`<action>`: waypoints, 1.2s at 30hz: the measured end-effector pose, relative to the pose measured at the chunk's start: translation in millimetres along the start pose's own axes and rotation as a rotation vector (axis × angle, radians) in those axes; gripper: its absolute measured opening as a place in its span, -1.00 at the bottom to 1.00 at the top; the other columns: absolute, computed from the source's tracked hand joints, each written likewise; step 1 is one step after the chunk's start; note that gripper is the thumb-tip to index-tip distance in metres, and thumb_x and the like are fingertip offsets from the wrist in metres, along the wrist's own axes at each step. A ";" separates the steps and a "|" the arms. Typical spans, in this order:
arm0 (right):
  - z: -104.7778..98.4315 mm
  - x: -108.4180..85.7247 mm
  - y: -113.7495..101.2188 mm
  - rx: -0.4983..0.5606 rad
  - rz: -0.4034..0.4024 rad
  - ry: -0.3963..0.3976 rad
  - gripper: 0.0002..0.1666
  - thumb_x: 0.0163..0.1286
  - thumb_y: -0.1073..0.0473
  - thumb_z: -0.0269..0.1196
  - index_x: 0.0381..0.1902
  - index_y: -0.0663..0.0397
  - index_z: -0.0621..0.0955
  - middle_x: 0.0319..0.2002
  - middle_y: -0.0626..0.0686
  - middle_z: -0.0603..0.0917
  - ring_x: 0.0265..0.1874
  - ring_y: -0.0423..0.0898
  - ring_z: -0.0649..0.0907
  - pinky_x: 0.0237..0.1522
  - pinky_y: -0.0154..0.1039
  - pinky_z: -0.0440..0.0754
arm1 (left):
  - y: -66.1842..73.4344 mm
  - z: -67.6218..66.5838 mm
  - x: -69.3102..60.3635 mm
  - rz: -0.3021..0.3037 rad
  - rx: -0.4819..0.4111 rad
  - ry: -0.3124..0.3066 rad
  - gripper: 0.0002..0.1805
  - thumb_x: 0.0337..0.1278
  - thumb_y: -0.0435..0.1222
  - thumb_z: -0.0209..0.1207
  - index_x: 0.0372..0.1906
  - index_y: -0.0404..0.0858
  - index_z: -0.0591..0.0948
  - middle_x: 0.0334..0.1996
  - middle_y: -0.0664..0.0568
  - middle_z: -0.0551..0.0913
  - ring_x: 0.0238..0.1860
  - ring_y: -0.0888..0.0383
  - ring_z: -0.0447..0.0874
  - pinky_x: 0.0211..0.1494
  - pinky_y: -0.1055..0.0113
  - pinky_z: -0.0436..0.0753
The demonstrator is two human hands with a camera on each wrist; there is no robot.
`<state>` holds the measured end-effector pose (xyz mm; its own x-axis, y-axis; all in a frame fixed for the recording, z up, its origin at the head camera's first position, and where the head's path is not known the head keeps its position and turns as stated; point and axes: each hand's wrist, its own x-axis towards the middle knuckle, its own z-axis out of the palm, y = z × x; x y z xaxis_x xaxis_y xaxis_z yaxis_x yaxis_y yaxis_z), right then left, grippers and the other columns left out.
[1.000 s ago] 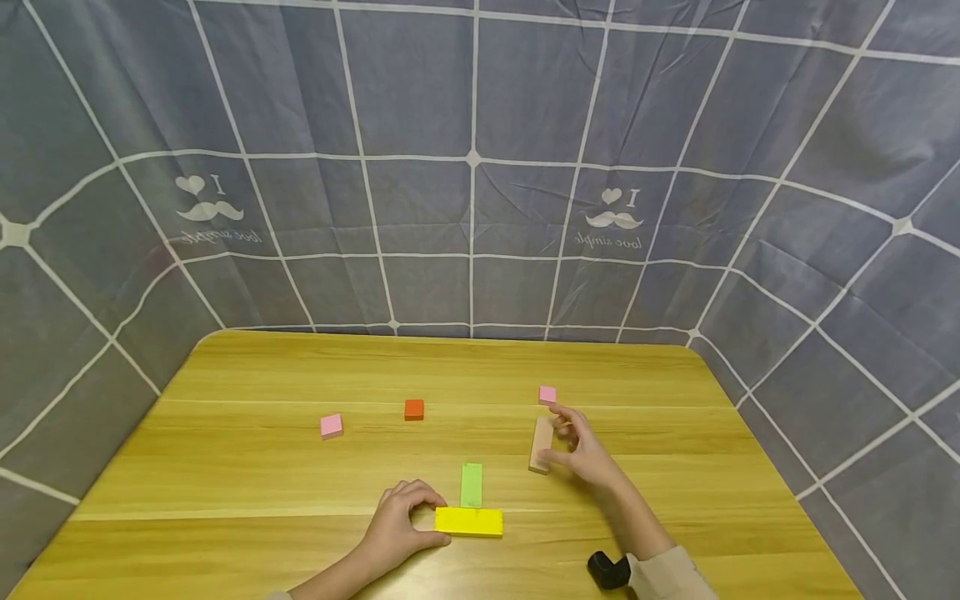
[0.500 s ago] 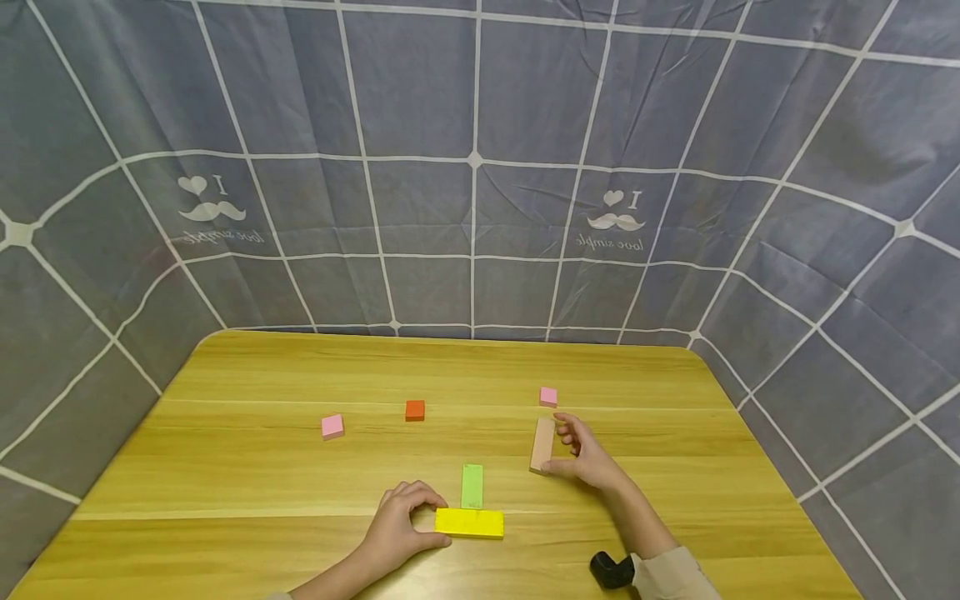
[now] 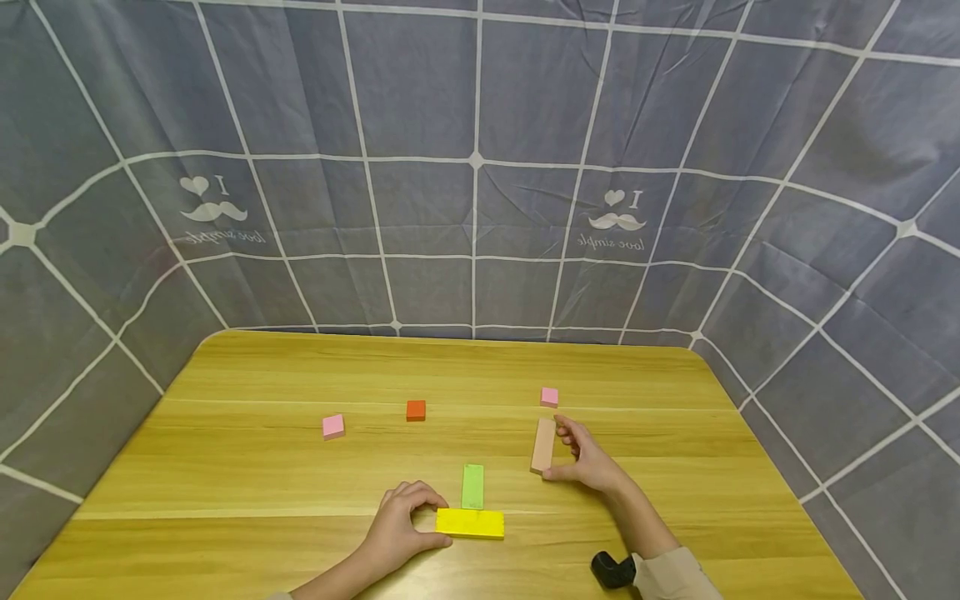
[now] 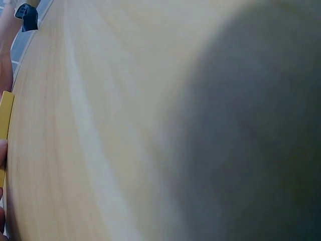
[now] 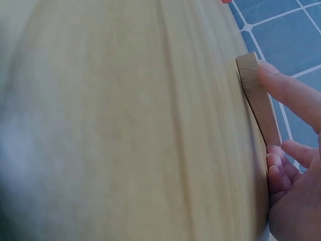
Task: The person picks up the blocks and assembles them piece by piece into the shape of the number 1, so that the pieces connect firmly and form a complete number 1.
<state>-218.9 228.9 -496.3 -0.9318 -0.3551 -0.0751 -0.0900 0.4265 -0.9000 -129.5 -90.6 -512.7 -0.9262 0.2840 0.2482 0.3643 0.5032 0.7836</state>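
Note:
A yellow block [image 3: 470,523] lies crosswise near the front of the table. My left hand [image 3: 403,523] holds it at its left end, thumb on the near side and fingers at the far side. Touching or almost touching its back edge is a flat light-green block [image 3: 472,487]. Farther right, a plain wooden block [image 3: 543,446] lies lengthwise on the tabletop. My right hand [image 3: 591,460] pinches that block from the right, thumb at the near end and a fingertip at the far end. In the right wrist view the thumb rests against the wooden block [image 5: 257,95].
One pink block [image 3: 549,397] sits just behind the wooden block. A red block [image 3: 416,411] and another pink block [image 3: 333,427] lie farther left. Grey gridded cloth [image 3: 420,208] rises behind the table [image 3: 262,467]. Something black [image 3: 612,571] is at the right sleeve.
My right thumb has shifted toward me, to the near end of the wooden block, and a fingertip has drawn back from near the pink block to its far end. The left hand stays put.

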 end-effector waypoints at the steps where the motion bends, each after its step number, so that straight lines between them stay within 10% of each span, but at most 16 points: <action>1: 0.0 0.1 0.5 -0.007 0.007 -0.002 0.15 -0.10 0.23 0.48 0.35 0.30 0.08 0.07 0.22 0.24 -0.05 0.03 0.23 -0.03 -0.16 0.22 | -0.1 0.0 -0.1 0.002 0.001 0.001 -0.63 -0.48 -0.13 0.48 -0.36 0.01 0.63 -0.36 0.40 0.56 -0.28 0.36 0.39 -0.13 0.27 0.24; 36: 2.7 6.3 -16.4 0.053 -0.019 0.075 0.07 -0.16 0.43 0.44 0.27 0.38 0.11 -0.15 0.21 0.29 -0.21 0.03 0.26 -0.26 -0.22 0.20 | 1.5 -1.5 -1.7 0.032 0.002 0.022 -0.64 -0.47 -0.10 0.48 -0.38 0.01 0.62 -0.37 0.35 0.57 -0.30 0.30 0.40 -0.18 0.29 0.24</action>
<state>-222.4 217.5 -483.2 -0.9539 -0.2989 -0.0273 -0.0910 0.3748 -0.9226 -127.6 -91.5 -511.1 -0.9160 0.2815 0.2858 0.3938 0.4957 0.7741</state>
